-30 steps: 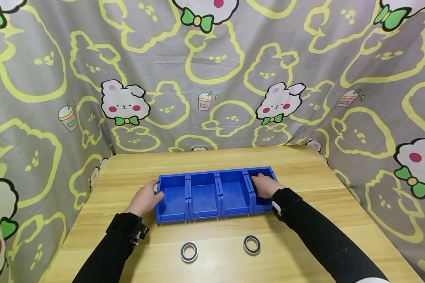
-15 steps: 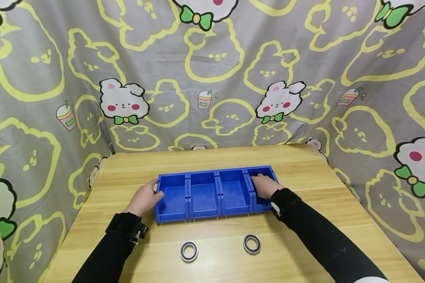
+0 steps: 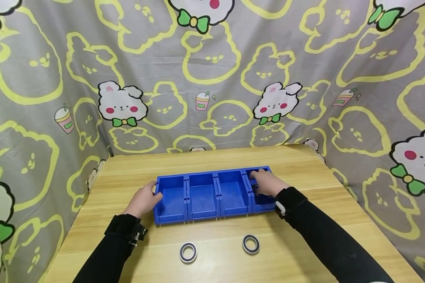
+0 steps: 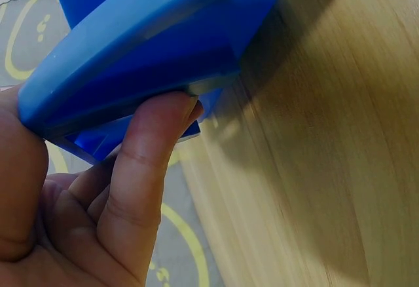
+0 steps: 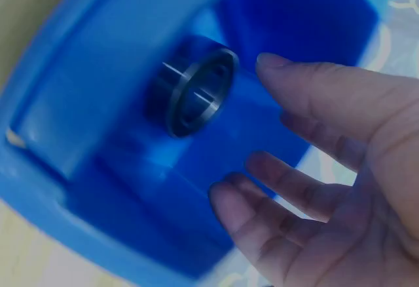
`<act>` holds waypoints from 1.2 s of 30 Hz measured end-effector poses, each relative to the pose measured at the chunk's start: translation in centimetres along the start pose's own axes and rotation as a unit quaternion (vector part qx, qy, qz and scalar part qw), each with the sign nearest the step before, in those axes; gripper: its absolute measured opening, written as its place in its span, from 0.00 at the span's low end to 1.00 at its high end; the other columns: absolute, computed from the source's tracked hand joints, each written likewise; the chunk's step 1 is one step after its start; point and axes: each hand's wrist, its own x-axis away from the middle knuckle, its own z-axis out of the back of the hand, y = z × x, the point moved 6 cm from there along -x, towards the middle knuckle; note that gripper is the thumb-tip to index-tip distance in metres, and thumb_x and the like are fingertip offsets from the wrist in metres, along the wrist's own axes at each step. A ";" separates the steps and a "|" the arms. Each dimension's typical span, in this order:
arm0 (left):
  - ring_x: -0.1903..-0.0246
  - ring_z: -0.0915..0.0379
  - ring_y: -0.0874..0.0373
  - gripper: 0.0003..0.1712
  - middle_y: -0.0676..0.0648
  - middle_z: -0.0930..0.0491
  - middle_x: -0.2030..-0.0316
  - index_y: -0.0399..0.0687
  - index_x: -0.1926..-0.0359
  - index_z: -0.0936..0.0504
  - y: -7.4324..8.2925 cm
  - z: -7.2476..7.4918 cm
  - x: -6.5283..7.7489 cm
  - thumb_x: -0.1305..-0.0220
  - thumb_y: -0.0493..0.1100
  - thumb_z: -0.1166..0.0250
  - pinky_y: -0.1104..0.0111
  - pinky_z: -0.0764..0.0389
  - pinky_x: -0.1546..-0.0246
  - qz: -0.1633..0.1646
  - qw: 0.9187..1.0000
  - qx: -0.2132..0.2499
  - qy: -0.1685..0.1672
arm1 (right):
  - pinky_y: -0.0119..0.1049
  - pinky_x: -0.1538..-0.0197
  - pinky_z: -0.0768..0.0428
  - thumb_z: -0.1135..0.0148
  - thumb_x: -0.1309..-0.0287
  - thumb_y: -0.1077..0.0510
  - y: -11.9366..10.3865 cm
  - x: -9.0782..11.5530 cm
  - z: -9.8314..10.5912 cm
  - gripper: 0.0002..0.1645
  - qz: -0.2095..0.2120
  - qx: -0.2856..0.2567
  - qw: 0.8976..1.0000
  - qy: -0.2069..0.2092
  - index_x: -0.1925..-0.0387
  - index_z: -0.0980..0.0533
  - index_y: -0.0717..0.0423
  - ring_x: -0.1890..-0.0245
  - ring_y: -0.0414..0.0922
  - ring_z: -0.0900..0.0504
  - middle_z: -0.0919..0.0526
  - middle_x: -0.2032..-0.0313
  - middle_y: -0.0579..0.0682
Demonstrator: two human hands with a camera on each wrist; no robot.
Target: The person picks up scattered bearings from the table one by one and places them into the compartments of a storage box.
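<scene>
A row of joined blue plastic bins (image 3: 202, 214) lies on the wooden table. My left hand (image 3: 143, 199) grips the outer wall of the leftmost bin, thumb on the inner side and fingers outside; the left wrist view shows the thumb (image 4: 141, 149) against the blue wall. Over the rightmost bin (image 3: 263, 208) is my right hand (image 3: 267, 183), its fingers reaching inside. In the right wrist view a metal ball bearing (image 5: 167, 90) stands tilted inside that bin. The right thumb and fingers are spread, apart from the bearing, with nothing between them.
Two more ball bearings, one on the left (image 3: 188, 252) and one on the right (image 3: 250, 244), lie flat on the table (image 3: 219, 251) in front of the bins. A patterned grey curtain (image 3: 212, 78) hangs behind the table and along both sides.
My right hand has loosened and risen slightly inside the rightmost bin, so a dark ring now shows beneath its fingers. The left hand keeps its grip; the whole head view has shifted slightly.
</scene>
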 end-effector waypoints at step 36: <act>0.50 0.21 0.43 0.38 0.29 0.28 0.38 0.32 0.26 0.44 0.1 0.2 0.0 0.29 0.45 0.43 0.49 0.21 0.48 -0.007 1.000 -0.009 0.000 | 0.43 0.56 0.21 0.23 0.51 0.64 -8.9 9.8 0.7 0.24 0.183 -0.002 0.983 0.031 0.50 0.21 0.55 0.58 0.49 0.24 0.23 0.59 0.49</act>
